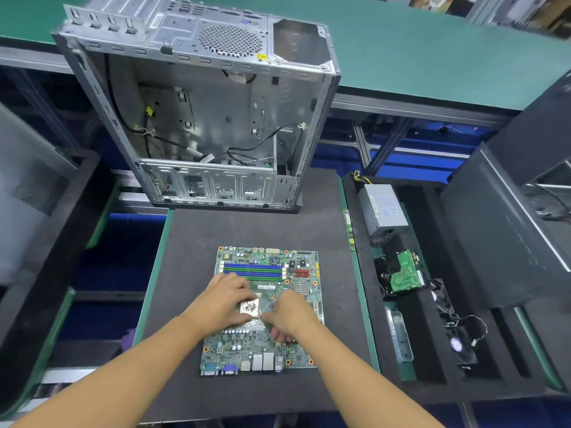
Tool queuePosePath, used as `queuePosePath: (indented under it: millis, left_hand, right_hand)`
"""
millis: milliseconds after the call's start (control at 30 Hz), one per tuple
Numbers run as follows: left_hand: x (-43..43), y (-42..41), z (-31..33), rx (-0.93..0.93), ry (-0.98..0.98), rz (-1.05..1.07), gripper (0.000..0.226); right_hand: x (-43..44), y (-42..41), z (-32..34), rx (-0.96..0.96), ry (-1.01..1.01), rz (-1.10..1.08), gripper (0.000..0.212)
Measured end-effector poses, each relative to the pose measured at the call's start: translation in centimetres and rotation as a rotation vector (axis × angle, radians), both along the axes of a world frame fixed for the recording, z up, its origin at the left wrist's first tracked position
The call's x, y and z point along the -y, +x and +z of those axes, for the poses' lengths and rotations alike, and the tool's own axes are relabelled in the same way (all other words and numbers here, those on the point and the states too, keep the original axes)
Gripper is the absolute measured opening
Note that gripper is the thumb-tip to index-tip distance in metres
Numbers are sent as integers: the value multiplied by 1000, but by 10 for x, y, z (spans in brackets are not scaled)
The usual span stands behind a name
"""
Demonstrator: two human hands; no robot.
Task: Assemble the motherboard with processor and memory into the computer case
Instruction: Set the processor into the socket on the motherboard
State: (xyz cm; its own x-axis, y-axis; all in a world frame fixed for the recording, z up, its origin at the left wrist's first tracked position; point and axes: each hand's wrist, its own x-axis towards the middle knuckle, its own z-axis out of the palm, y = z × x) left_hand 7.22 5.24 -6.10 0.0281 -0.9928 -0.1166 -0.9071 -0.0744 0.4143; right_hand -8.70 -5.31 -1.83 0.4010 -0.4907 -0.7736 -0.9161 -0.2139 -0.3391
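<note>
Near the front edge of the mat (216,230), the board (265,350) lies flat, ports toward you. Your left hand (227,299) pinches the processor (250,306) by its sides at the socket, probably to seat it squarely. Your right hand (289,315) curls beside it; I cannot tell whether it grips anything. The case (197,118) lies open at the back edge, with a green bench (432,57) beyond.

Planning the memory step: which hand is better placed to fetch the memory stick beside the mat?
Right, probably. The memory stick lies along the right edge of the mat, nearer the right hand; the left hand is farther and pinches the processor.
</note>
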Motion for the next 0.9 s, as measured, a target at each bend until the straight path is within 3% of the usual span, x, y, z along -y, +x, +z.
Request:
queuePosePath:
  millis: [333, 600, 667, 767, 900]
  left_hand:
    - [4, -2, 5, 61, 31, -23, 49]
    - [59, -17, 38, -3, -103, 76, 17]
    - [73, -19, 44, 13, -121, 177, 10]
    - [71, 4, 43, -107, -115, 533, 10]
    - [50, 49, 35, -189, 33, 819, 15]
  right_hand:
    - [19, -7, 4, 110, -68, -78, 36]
    - [69, -45, 22, 214, -238, -201, 47]
    - [79, -52, 26, 226, -272, -209, 48]
    - [83, -45, 28, 240, -278, -155, 45]
    - [80, -15, 22, 264, -259, -98, 45]
